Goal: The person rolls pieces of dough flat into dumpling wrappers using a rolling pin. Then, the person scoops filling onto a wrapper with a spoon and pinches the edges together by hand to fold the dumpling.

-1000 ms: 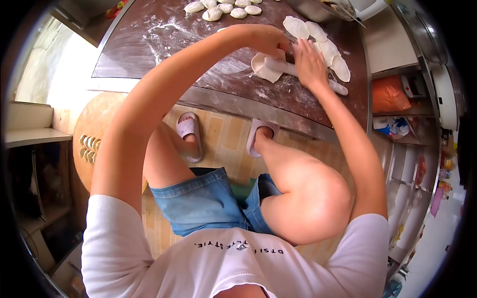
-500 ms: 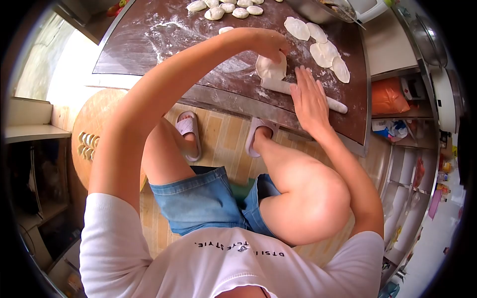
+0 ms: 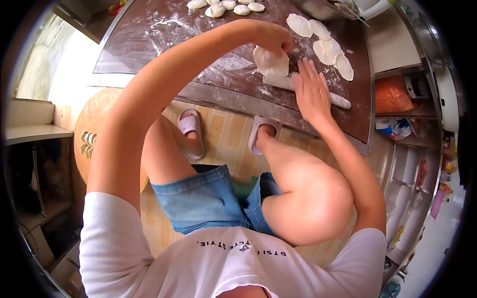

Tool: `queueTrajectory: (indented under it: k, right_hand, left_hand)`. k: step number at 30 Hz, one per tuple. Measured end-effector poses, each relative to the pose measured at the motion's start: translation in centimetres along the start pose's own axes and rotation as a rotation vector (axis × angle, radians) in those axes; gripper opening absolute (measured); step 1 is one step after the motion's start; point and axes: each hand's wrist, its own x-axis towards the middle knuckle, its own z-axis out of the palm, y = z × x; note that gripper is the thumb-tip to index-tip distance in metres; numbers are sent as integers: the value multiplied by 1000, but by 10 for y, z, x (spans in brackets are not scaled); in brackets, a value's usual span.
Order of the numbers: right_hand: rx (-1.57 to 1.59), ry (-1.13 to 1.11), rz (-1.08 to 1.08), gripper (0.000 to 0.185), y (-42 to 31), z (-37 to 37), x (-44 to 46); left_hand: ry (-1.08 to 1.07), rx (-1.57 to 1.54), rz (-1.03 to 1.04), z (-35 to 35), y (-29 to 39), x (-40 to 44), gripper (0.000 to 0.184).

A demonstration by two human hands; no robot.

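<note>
Where the floured brown tabletop [image 3: 149, 54] stretches from the left, a cluster of plump pale dough pieces [image 3: 214, 11] lies near its far edge. Further right, close to the near edge, a flat dough round [image 3: 271, 63] rests beneath the left hand [image 3: 275, 38], whose bent fingers cover its upper part; whether they pinch it cannot be told. The round is creamy white, thin and slightly uneven in outline, with no clear long axis. Against its lower edge sits the left end of a rolling pin [image 3: 279, 81], its long axis slanting down to the right, roughly along the table's near edge. The pin is whitish, slim and straight, with a rounded right end. Across its middle the right hand [image 3: 314, 94] lies flat, fingers stretched away from the body, not gripping. Beyond, overlapping flat wrappers [image 3: 328, 51] run in a slanting row.
</note>
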Motion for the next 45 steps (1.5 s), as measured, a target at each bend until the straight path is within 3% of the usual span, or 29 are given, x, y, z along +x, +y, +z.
queueTrajectory:
  k: [4, 6, 11, 16, 19, 22, 26, 31, 34, 38, 40, 45]
  right_hand:
    - [-111, 56, 160, 52, 15, 13, 67]
    - [-93, 20, 110, 52, 9, 13, 44]
    - [8, -29, 22, 50, -11, -8, -21]
    - [-108, 99, 126, 51, 19, 17, 68]
    - [-140, 43, 138, 52, 16, 17, 60]
    - [-48, -34, 13, 53, -2, 1, -6]
    - [15, -38, -53, 52, -17, -20, -35]
    - [-2, -20, -48, 52, -14, -13, -23]
    - [9, -26, -35, 51, -16, -15, -27]
    - [-11, 21, -35, 49, -8, -6, -10]
    - [-77, 45, 17, 49, 6, 8, 23]
    - [-108, -8, 192, 54, 22, 16, 69]
  left_hand:
    - [-6, 150, -41, -2, 5, 8, 25]
    - [-30, 262, 32, 2, 0, 14, 25]
    - [-76, 67, -42, 1, 3, 9, 25]
    - [-77, 175, -18, -3, 7, 10, 22]
    - [-106, 138, -58, -4, 6, 14, 26]
    - [-81, 306, 33, 3, -4, 18, 21]
    - [-50, -28, 21, -5, -5, 2, 30]
    - [58, 147, 93, 9, -1, 2, 27]
    - [98, -47, -98, 5, 9, 1, 24]
    - [83, -16, 29, 4, 0, -1, 21]
    - [128, -86, 97, 8, -5, -1, 20]
    - [67, 185, -22, 7, -8, 13, 19]
